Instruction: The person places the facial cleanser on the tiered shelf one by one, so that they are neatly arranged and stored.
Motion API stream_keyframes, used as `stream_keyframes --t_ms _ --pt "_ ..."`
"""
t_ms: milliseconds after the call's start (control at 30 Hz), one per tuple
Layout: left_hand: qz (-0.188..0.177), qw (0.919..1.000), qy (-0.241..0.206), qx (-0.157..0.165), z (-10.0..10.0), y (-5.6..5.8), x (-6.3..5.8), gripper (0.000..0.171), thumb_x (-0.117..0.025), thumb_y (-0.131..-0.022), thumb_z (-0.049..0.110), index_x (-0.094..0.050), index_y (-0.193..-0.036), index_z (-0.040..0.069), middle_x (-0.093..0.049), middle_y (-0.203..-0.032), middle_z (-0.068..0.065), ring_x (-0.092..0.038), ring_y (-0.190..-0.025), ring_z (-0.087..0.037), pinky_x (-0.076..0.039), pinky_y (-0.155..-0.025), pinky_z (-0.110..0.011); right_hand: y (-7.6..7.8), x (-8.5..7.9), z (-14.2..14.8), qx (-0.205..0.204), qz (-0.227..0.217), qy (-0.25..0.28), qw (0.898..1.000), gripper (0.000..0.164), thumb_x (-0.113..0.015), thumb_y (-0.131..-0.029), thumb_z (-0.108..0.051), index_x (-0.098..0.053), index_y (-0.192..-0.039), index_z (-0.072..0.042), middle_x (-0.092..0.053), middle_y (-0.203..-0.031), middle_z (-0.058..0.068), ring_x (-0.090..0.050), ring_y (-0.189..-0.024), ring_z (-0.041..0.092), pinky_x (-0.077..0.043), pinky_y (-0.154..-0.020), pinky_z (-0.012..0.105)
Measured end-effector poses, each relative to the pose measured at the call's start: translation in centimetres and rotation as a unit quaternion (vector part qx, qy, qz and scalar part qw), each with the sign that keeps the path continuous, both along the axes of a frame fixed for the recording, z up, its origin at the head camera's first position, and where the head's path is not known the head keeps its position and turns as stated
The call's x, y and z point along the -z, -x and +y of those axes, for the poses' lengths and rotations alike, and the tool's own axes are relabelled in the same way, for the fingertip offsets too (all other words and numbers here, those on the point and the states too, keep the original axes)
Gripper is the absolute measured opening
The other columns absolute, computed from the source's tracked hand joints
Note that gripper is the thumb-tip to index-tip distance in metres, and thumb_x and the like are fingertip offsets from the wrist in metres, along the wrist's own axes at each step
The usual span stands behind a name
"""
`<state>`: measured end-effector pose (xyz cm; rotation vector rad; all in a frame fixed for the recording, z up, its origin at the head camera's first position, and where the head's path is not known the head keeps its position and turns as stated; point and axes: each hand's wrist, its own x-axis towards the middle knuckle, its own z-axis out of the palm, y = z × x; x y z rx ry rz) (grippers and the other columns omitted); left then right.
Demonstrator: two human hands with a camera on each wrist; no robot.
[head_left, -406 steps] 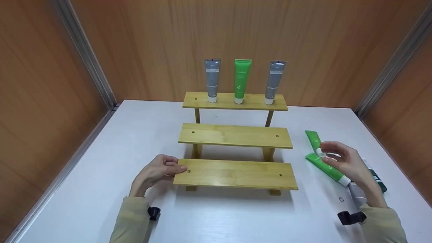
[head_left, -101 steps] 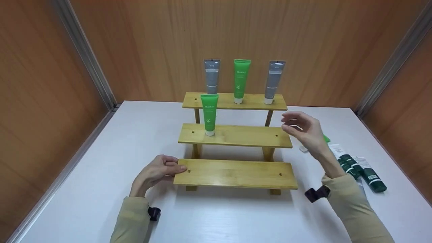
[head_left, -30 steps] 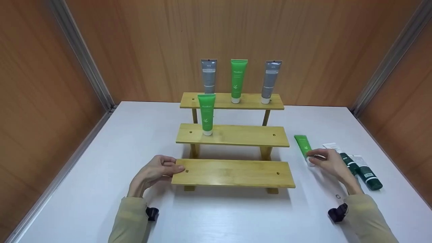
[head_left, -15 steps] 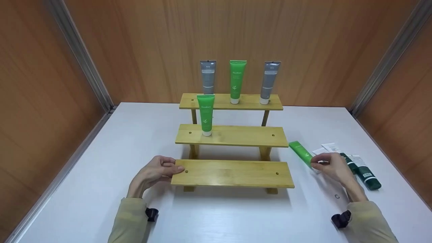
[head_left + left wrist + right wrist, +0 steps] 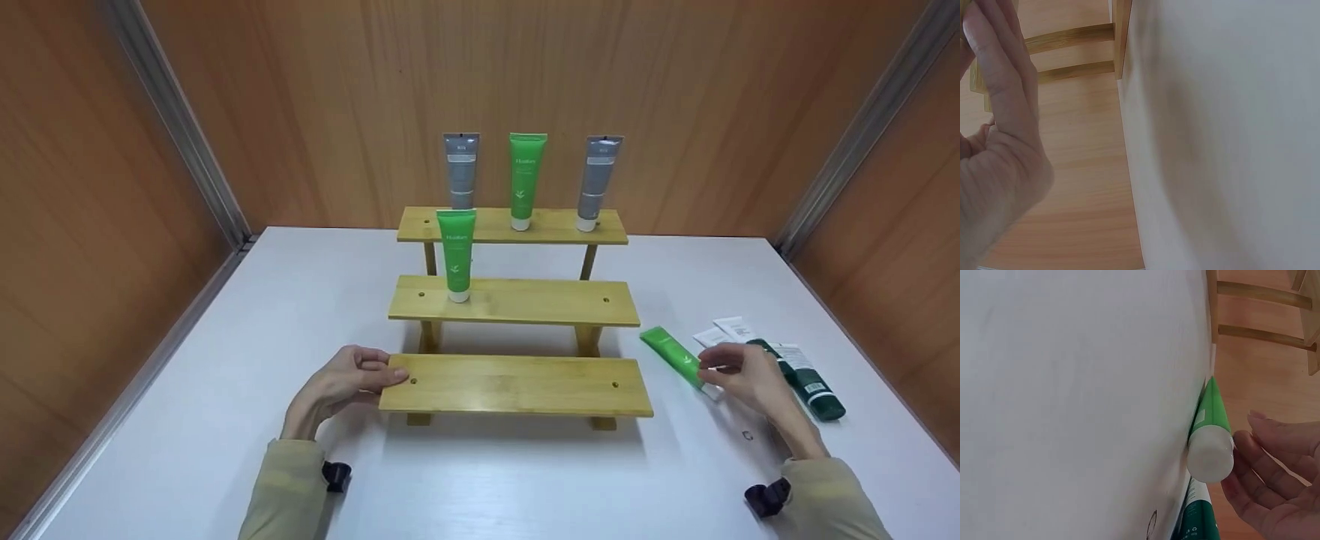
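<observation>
My left hand (image 5: pixel 341 386) grips the left end of the lowest board of a three-step bamboo display stand (image 5: pixel 517 385), thumb on top and fingers beneath. On the table right of the stand lies a green squeeze tube (image 5: pixel 670 352), its white cap toward me. My right hand (image 5: pixel 754 379) is at that cap; in the right wrist view the fingers (image 5: pixel 1247 464) rest against the tube's side while the thumb stands apart from it. Another green tube (image 5: pixel 457 251) stands cap-down on the middle board. Up on the top board are two grey-blue tubes (image 5: pixel 598 176) flanking a green one (image 5: pixel 528 176).
Dark green and white tubes (image 5: pixel 814 386) lie on the white table (image 5: pixel 495 480) behind and right of my right hand. A small ring-shaped mark or item (image 5: pixel 747 435) is in front of them. Wood-grain walls (image 5: pixel 450 67) enclose the table at the back and sides.
A green tube has come to stand on the middle board since the oldest frame. Lately the lying green tube has turned and slid toward me alongside my right hand. My left hand keeps its grip.
</observation>
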<state>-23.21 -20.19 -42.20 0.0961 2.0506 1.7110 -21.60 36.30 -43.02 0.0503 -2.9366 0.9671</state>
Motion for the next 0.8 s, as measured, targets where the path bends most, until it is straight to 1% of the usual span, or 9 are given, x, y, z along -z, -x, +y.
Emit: stream_keyframes --t_ms 67,133,200,300,367,500,667,800 --pt "0.001 1.0 -0.002 -0.001 0.0 0.0 0.1 0.039 -0.079 -0.087 0.022 -0.058 -0.111 -0.002 -0.076 -0.087 0.001 -0.074 -0.076 -0.011 -0.061 -0.069 -0.026 0.6 0.1 -0.2 -0.006 0.006 0.004 1.0 0.03 -0.076 -0.088 -0.01 -0.069 -0.113 0.004 -0.071 -0.112 0.026 -0.07 -0.101 0.038 -0.05 -0.075 0.017" --pt "0.004 1.0 -0.003 0.001 -0.1 0.0 0.1 0.04 -0.079 -0.088 0.022 -0.058 -0.112 -0.003 -0.076 -0.087 0.001 -0.074 -0.077 -0.012 -0.061 -0.07 -0.026 1.1 0.1 -0.2 -0.006 0.001 0.003 1.0 0.033 -0.076 -0.088 -0.011 -0.067 -0.116 0.005 -0.07 -0.112 0.027 -0.069 -0.101 0.038 -0.05 -0.075 0.021" --pt "0.006 1.0 -0.003 0.003 -0.1 0.0 0.1 0.041 -0.078 -0.088 0.021 -0.057 -0.114 -0.004 -0.076 -0.087 0.001 -0.074 -0.077 -0.011 -0.061 -0.07 -0.026 1.6 0.2 -0.3 -0.001 -0.012 0.005 1.0 0.036 -0.075 -0.089 -0.012 -0.065 -0.118 0.006 -0.068 -0.113 0.028 -0.067 -0.101 0.036 -0.05 -0.076 0.025" --pt "0.008 1.0 -0.002 0.005 -0.1 -0.1 -0.1 0.042 -0.077 -0.089 0.021 -0.055 -0.115 -0.004 -0.075 -0.086 0.003 -0.073 -0.077 -0.01 -0.061 -0.069 -0.026 2.0 0.4 -0.3 0.006 -0.03 0.01 0.999 0.039 -0.074 -0.09 -0.013 -0.063 -0.122 0.006 -0.066 -0.115 0.028 -0.065 -0.101 0.034 -0.048 -0.076 0.026" --pt "0.006 1.0 -0.001 0.003 0.0 -0.1 -0.1 0.042 -0.077 -0.089 0.021 -0.055 -0.115 -0.004 -0.074 -0.086 0.002 -0.073 -0.077 -0.01 -0.061 -0.07 -0.025 2.2 0.5 -0.2 0.007 -0.042 0.012 0.999 0.041 -0.073 -0.09 -0.014 -0.062 -0.123 0.006 -0.064 -0.117 0.028 -0.064 -0.102 0.033 -0.048 -0.077 0.027" --pt "0.003 1.0 0.004 0.0 0.0 -0.1 -0.2 0.045 -0.077 -0.089 0.021 -0.054 -0.117 -0.005 -0.074 -0.086 0.002 -0.073 -0.077 -0.01 -0.061 -0.07 -0.026 2.3 0.6 0.0 0.006 -0.059 0.009 0.998 0.046 -0.075 -0.089 -0.017 -0.06 -0.126 0.006 -0.063 -0.117 0.027 -0.063 -0.103 0.033 -0.05 -0.079 0.031" --pt "0.002 1.0 0.005 0.001 -0.1 -0.1 -0.1 0.043 -0.077 -0.089 0.022 -0.055 -0.115 -0.003 -0.074 -0.086 0.003 -0.073 -0.077 -0.01 -0.061 -0.071 -0.026 2.4 0.4 0.1 0.004 -0.097 0.005 0.995 0.059 -0.077 -0.088 -0.026 -0.055 -0.132 0.008 -0.062 -0.119 0.029 -0.061 -0.105 0.036 -0.051 -0.082 0.037" --pt "0.005 1.0 0.001 0.005 -0.1 0.0 -0.1 0.039 -0.077 -0.089 0.022 -0.056 -0.112 -0.002 -0.074 -0.085 0.003 -0.073 -0.077 -0.01 -0.061 -0.07 -0.026 2.5 0.3 0.1 0.013 -0.132 0.009 0.991 0.066 -0.077 -0.088 -0.03 -0.052 -0.136 0.008 -0.059 -0.122 0.031 -0.058 -0.106 0.036 -0.05 -0.082 0.036"
